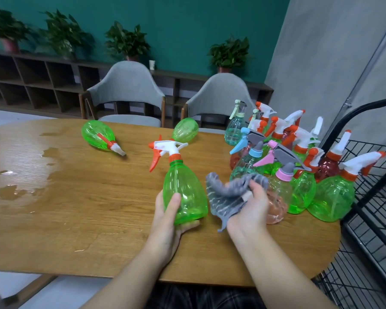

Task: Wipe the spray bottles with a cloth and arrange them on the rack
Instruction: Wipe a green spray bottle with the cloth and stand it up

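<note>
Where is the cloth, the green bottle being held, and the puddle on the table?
cloth (226,198), head view, on its striped middle fold.
green bottle (184,192), head view, on its clear body.
puddle (11,192), head view, on the wet patch near the left edge.

You face a teal wall (187,23) above a low cubby shelf (31,79) bearing potted plants (125,41). Two grey chairs (125,85) stand at the wooden table's (76,208) far side; grey wall (332,52) right.

A clear green plastic spray bottle (184,192) with a white-orange trigger stands upright, just left of the crumpled grey striped cloth (230,195).
</note>
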The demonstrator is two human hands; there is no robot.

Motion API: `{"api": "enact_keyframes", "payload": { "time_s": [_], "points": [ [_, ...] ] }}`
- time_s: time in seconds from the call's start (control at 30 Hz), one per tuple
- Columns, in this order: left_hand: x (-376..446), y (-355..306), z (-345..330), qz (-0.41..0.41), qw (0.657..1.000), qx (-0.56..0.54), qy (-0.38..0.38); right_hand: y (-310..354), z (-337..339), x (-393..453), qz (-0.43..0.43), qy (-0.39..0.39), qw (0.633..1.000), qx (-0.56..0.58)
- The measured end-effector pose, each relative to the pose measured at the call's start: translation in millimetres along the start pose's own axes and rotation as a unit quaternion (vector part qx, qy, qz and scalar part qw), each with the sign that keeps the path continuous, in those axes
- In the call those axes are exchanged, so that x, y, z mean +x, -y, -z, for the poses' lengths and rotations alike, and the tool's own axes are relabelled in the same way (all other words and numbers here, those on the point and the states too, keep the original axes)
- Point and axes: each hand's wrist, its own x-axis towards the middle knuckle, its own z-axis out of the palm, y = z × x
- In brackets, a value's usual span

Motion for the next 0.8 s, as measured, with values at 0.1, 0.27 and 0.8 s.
{"api": "enact_keyframes", "payload": {
  "time_s": [0.1, 0.27, 0.8],
  "points": [
    [-1, -1, 0, 0.009, 1.000, -0.005, 0.001, 7, -13, 8, 0.014, -0.021, 1.000, -0.011],
    [-2, -1, -1, 0.019, 0.999, 0.007, 0.026, -5, -28, 9, 0.082, 0.093, 0.955, -0.270],
    [-6, -7, -5, 0.039, 0.998, -0.001, 0.053, -38, 20, 4, 0.291, 0.310, 0.735, -0.528]
  ]
}}
